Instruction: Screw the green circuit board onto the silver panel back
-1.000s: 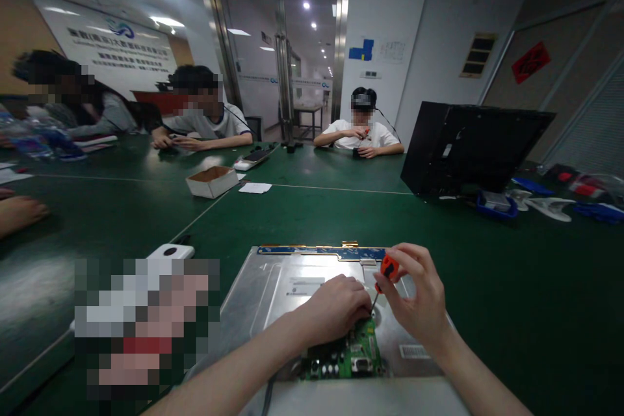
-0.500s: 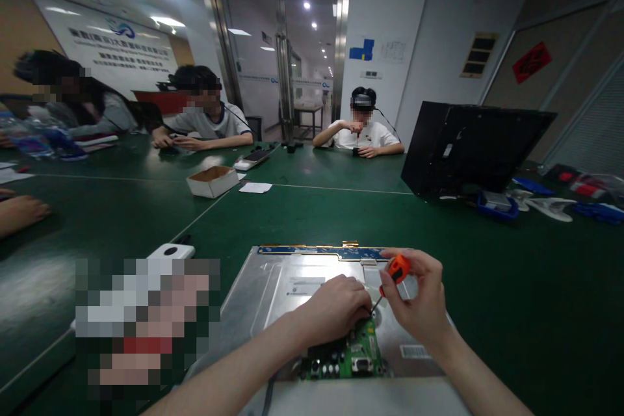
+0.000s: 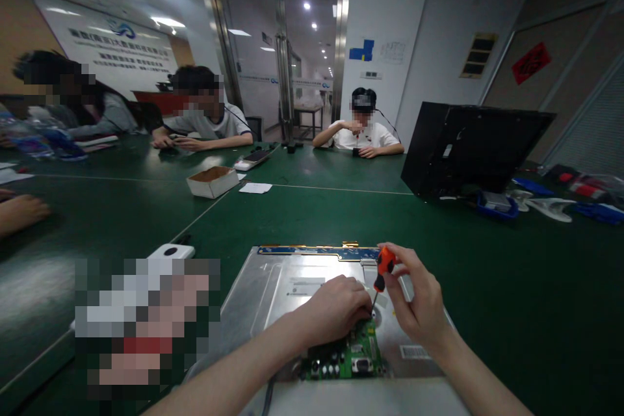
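A metal-backed display panel lies in front of me, with a blue circuit strip along its far edge. On its near part sits a green circuit board. My right hand grips a screwdriver with an orange and black handle, its shaft slanting down to the board's far corner. Beside that tip, my left hand rests over the board with its fingers curled and closed. Its fingertips are hidden, so whatever they pinch cannot be made out.
A white device, partly blurred out, lies left of the panel. Beyond it stands an open white box. A black monitor housing is at the right, near a blue tray. Several people sit around the green table.
The screwdriver handle has swung left and stands more upright, its tip still at the same spot. My right fingers have loosened and shifted around the handle; my left hand has stayed put.
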### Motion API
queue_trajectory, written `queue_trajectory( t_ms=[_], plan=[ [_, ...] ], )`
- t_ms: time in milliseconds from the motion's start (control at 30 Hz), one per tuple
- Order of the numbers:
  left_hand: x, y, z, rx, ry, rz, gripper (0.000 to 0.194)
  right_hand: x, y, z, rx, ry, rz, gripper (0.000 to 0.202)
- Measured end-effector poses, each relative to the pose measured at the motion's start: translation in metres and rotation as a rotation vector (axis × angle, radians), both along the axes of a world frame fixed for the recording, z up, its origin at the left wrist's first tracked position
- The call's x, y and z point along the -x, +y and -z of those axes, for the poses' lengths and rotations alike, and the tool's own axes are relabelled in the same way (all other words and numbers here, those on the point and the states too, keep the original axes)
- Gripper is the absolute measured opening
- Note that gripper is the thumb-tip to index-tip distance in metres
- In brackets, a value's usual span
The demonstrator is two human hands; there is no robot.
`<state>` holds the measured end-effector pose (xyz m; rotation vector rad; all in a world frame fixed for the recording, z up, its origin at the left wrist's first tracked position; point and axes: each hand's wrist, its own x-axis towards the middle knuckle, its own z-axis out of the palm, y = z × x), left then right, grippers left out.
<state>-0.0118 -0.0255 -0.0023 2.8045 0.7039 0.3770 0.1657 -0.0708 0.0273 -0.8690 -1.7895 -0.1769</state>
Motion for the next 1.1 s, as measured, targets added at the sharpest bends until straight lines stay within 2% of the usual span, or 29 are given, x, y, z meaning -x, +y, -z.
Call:
queue_trajectory(
  t_ms=[167,300,400,567,833,1100],
  plan=[
    [0.0007,0.0014,0.0028,-0.008,-0.022,0.024,0.006,0.0006,0.0041,0.0044,-0.068,0.058,0.017,0.040],
    [0.0010,0.0018,0.0051,-0.025,-0.020,0.015,0.008,0.0021,0.0049,0.0029,-0.109,0.024,0.046,0.033],
    [0.0006,0.0012,0.0046,-0.020,-0.018,0.010,0.008,0.0025,0.0029,-0.0001,-0.089,0.009,0.049,0.029],
    [0.0002,-0.0006,0.0015,-0.020,-0.009,-0.008,0.011,0.0016,-0.0008,-0.0030,-0.020,0.006,-0.014,0.037],
    [0.0009,0.0007,0.0002,0.007,0.021,0.007,0.009,0.0007,0.0043,0.0063,-0.073,0.054,0.064,0.041],
    [0.0002,-0.0001,0.0016,-0.057,0.037,-0.012,0.010,0.0025,0.0033,-0.0009,-0.069,0.007,0.074,0.031]
  ],
)
